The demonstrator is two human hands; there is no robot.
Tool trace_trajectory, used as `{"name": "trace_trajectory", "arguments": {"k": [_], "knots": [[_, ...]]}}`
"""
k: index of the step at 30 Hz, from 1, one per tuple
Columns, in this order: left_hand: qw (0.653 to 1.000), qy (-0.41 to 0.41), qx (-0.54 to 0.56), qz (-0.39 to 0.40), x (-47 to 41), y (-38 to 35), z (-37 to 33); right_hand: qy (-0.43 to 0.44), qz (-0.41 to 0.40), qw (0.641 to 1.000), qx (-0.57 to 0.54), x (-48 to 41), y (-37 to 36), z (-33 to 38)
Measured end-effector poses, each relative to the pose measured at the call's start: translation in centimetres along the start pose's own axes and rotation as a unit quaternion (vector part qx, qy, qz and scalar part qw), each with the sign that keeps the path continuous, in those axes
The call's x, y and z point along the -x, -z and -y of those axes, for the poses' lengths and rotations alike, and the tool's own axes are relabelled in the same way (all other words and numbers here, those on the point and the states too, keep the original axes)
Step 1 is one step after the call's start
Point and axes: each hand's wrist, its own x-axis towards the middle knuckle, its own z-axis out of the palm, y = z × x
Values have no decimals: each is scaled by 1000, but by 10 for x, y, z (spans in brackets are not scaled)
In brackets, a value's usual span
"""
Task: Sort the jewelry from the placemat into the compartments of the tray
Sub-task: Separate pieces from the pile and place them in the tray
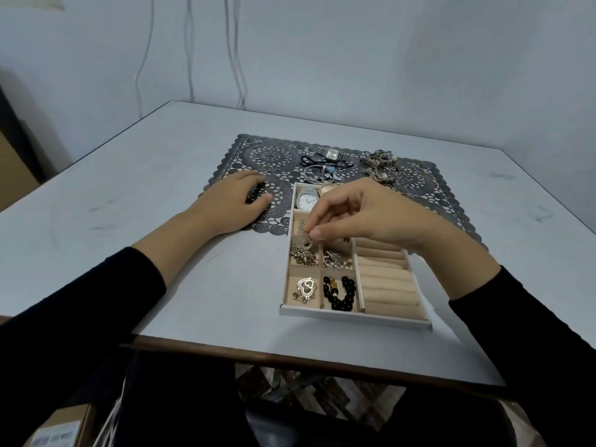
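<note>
My right hand (364, 217) pinches a pendant (304, 239) — it dangles straight over the tray's (354, 315) centre-frame compartment (293, 262); my left hand (232, 201) grips black beads (254, 196).

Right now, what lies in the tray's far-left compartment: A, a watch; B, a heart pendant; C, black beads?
A: a white-faced watch fills the far-left compartment of the tray; the black beads lie in a near one.
</note>
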Motion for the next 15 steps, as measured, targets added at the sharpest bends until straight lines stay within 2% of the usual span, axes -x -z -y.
{"name": "trace_trajectory", "arguments": {"k": [8,15], "knots": [[1000,-1,0,-4,3,2,-5,-37,54,988,143,-14,-5,9],[1000,1,3,-2,4,4,-7,-40,52,968,241,-17,-10,14]]}}
